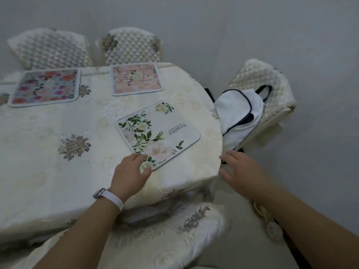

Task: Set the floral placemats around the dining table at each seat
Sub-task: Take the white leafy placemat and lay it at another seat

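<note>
Already two floral placemats lie square at the far edge of the worktop (pixel 38 152): the multicoloured placemat (pixel 45 87) before the far-left chair (pixel 50 49), the pink placemat (pixel 137 78) before the next chair (pixel 132 45). The white leafy placemat (pixel 159 133) sits askew near the right end, probably meant for the right-hand chair (pixel 272 80) that carries a white bag (pixel 235 113). The left hand (pixel 132 171) rests loosely bent fingers (pixel 138 156) on this mat's near corner, apparently to turn it. The right hand (pixel 240 169) hovers off the right edge, fingers spread, holding nothing.
</note>
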Motion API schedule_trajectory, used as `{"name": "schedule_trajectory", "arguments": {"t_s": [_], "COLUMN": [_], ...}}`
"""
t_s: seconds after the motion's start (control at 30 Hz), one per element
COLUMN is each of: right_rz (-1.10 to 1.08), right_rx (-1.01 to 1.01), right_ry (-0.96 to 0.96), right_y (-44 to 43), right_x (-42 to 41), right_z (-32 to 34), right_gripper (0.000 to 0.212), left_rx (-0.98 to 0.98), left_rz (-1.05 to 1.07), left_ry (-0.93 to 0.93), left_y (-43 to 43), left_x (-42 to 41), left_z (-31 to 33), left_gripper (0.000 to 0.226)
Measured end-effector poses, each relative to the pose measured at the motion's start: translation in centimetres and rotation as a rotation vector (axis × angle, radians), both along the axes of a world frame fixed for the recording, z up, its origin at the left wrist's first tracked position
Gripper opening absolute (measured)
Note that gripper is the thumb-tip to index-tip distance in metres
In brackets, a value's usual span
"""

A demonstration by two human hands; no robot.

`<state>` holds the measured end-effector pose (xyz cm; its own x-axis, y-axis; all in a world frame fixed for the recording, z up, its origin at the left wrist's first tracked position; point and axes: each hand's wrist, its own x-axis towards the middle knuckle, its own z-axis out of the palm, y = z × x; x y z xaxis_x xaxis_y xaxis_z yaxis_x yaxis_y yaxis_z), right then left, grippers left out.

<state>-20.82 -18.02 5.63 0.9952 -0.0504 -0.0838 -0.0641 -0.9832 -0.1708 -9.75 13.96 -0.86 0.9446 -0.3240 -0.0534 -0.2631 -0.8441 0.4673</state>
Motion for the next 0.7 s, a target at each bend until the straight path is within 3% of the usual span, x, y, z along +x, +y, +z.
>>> {"name": "schedule_trajectory", "arguments": {"t_s": [0.5,0.7], "right_rz": [0.153,0.117], "right_rx": [0.060,0.202], "right_ry": [0.181,0.263], "right_y": [1.9,-0.3], "right_x": [11.2,16.1], "right_z": [-4.6,-7.8], "right_gripper": [0.045,0.046], "left_rx": [-0.058,-0.166], "left_rz": [0.265,0.405], "left_ry": [0.341,0.441], "left_y": [1.5,-0.7], "left_x": [3.7,5.5], "left_z": [-3.5,-4.7], "left_gripper": [0.047,0.048]}}
